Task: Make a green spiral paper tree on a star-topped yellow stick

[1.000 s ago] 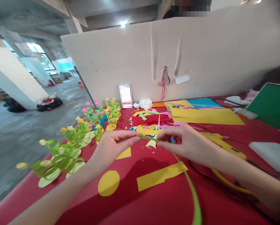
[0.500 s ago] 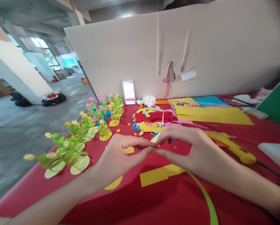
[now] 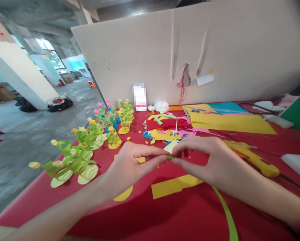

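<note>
Spread under everything: a red table, backed by a tall beige board. Far right, a stack of yellow sheets with a blue one showing behind. In the middle, a heap of coloured scraps. Along the left edge, a row of green spiral trees on pale round bases, topped with small stars and dots. Judging by that row, a good many pieces already finished and set aside.

Nearer, to the right of the hands, a yellow glue gun lying flat on the cloth, untouched, cord trailing off. Below the hands, a yellow rectangle and a yellow disc, both loose on the table, the disc partly hidden under the left forearm.

Centre of the view: left hand and right hand brought tip to tip above the table. Thumb and forefinger of each closed narrow, pinching one end of a green paper strip. Only a sliver of green visible between the fingertips. Rest of the strip passing under the right wrist and running flat and uncurled to the bottom edge.

As a judgement: this piece barely begun. Only the very tip in work. Left to do, apparently: curling the whole length, fixing a base and adding a topper.
</note>
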`<state>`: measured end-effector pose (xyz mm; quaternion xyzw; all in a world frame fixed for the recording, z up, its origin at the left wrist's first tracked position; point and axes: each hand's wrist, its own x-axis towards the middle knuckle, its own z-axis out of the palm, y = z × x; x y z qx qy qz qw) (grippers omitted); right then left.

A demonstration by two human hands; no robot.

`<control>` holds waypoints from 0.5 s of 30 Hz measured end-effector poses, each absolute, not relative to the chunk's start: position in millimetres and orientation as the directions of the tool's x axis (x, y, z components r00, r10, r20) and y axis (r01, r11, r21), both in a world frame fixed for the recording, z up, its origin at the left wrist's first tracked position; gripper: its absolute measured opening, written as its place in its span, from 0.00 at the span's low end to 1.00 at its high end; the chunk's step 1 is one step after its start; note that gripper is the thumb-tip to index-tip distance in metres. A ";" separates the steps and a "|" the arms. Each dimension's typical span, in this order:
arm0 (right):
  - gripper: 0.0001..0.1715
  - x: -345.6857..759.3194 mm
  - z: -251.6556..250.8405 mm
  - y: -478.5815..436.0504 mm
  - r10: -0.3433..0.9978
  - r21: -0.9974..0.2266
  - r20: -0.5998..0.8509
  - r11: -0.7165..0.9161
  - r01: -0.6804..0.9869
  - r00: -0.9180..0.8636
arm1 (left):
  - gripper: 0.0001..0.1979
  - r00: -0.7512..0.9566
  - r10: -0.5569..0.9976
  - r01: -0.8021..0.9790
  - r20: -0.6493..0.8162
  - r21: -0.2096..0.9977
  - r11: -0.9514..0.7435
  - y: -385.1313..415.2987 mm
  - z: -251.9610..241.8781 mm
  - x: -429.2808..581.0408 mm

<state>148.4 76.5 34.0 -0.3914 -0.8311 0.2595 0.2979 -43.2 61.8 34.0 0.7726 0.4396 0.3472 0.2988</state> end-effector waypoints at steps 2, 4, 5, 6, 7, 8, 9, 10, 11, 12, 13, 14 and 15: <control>0.03 150.3 36.6 79.7 0.815 -0.698 0.223 0.517 0.496 -0.535 | 0.07 0.390 0.880 0.475 0.270 0.759 -0.444 62.3 34.6 -42.8; 0.05 152.2 39.0 83.7 0.811 -0.735 0.157 0.477 0.481 -0.564 | 0.07 0.415 0.855 0.473 0.310 0.729 -0.494 62.4 34.2 -43.0; 0.05 153.0 40.0 85.5 0.804 -0.756 0.131 0.459 0.467 -0.580 | 0.08 0.433 0.828 0.463 0.355 0.701 -0.542 62.2 33.4 -43.3; 0.06 153.4 40.6 86.9 0.798 -0.779 0.107 0.438 0.448 -0.594 | 0.08 0.450 0.794 0.449 0.408 0.666 -0.596 61.8 32.3 -43.8; 0.07 153.4 40.9 87.7 0.791 -0.808 0.080 0.408 0.425 -0.607 | 0.08 0.461 0.759 0.438 0.459 0.626 -0.645 61.4 30.9 -44.4; 0.08 153.0 40.9 87.8 0.780 -0.840 0.052 0.372 0.395 -0.624 | 0.08 0.469 0.728 0.433 0.500 0.588 -0.683 60.8 29.4 -45.0; 0.09 152.2 40.7 87.2 0.768 -0.872 0.021 0.327 0.364 -0.640 | 0.09 0.476 0.705 0.434 0.525 0.557 -0.708 60.3 27.9 -45.5; 0.09 151.1 40.4 85.9 0.754 -0.900 -0.012 0.279 0.336 -0.657 | 0.09 0.480 0.691 0.439 0.540 0.534 -0.722 59.7 26.8 -45.9; 0.09 149.8 40.1 84.3 0.742 -0.922 -0.043 0.228 0.312 -0.670 | 0.09 0.485 0.681 0.443 0.549 0.518 -0.732 59.2 26.0 -46.0; 0.09 148.5 40.0 82.5 0.733 -0.939 -0.067 0.184 0.292 -0.677 | 0.09 0.493 0.669 0.442 0.556 0.503 -0.743 58.8 25.8 -46.0; 0.09 147.4 40.1 80.7 0.728 -0.949 -0.086 0.148 0.278 -0.680 | 0.09 0.502 0.657 0.437 0.562 0.491 -0.754 58.5 25.9 -45.8; 0.09 146.5 40.5 79.3 0.729 -0.956 -0.103 0.117 0.271 -0.677 | 0.09 0.510 0.644 0.430 0.571 0.479 -0.765 58.4 26.4 -45.7; 0.08 145.9 41.1 78.5 0.728 -0.961 -0.121 0.083 0.262 -0.675 | 0.09 0.515 0.633 0.424 0.578 0.469 -0.775 58.3 27.2 -45.6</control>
